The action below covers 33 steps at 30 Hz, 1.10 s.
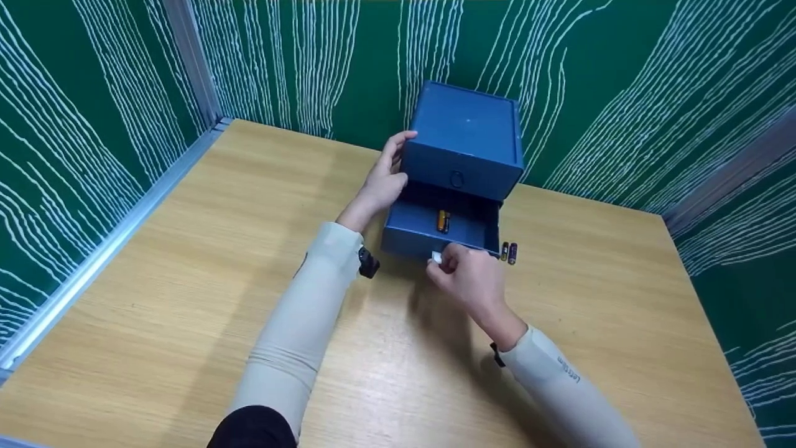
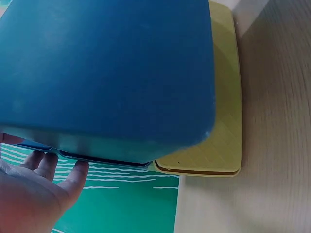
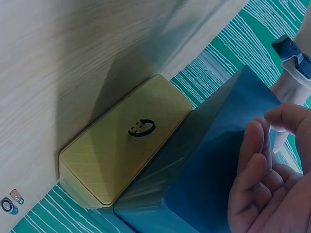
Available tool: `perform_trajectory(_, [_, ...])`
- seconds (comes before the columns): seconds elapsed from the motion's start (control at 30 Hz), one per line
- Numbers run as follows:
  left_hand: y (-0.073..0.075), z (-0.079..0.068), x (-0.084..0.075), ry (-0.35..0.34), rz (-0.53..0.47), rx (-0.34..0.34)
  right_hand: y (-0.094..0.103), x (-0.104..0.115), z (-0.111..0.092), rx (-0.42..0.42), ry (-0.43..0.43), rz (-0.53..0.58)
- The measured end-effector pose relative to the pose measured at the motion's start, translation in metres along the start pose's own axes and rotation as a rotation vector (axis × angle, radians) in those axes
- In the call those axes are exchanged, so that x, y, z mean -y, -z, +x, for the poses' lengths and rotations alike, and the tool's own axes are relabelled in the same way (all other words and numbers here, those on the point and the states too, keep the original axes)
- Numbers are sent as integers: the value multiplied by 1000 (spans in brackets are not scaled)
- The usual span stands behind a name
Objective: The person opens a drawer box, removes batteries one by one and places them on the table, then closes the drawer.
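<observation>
A blue drawer cabinet point(image 1: 469, 121) stands at the back of the table, with its blue middle drawer point(image 1: 407, 239) pulled out. Two batteries point(image 1: 443, 221) lie side by side inside that drawer. My left hand point(image 1: 380, 183) rests against the cabinet's left side, fingers reaching along it, as the left wrist view also shows. In front of the open drawer, my right hand point(image 1: 472, 274) has its thumb and index finger pinched together at the drawer handle, which the fingers mostly hide. A small white piece point(image 1: 436, 257) shows beside the thumb.
Two more batteries point(image 1: 509, 252) lie on the wooden table point(image 1: 249, 205), just right of the drawer. Below the blue drawer sits a yellow drawer point(image 3: 114, 145) with a dark ring handle point(image 3: 142, 127). Green walls point(image 1: 360, 68) with white lines rise behind and at both sides.
</observation>
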<state>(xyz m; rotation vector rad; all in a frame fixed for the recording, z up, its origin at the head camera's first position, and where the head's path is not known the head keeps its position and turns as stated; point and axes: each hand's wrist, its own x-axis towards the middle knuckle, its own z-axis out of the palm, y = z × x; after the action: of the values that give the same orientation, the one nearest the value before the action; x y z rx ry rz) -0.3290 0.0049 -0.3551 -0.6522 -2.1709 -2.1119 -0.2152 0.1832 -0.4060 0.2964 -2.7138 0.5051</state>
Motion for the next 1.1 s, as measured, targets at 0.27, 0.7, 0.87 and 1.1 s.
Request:
perform_trajectory(0.27, [0,2,1,-5,1,17,-1,1,-5,-11,12,-2])
perform_trajectory(0.7, [0,1,1,-11,3,45,1,2,-13,-23,47,-4])
perform_trajectory(0.87, [-1,0,1,-11,0,53,3,3,-15,6,42,4])
perform_trajectory(1.1, [-1,-1,4,12,18,37,2,4,-21,21,13,-10])
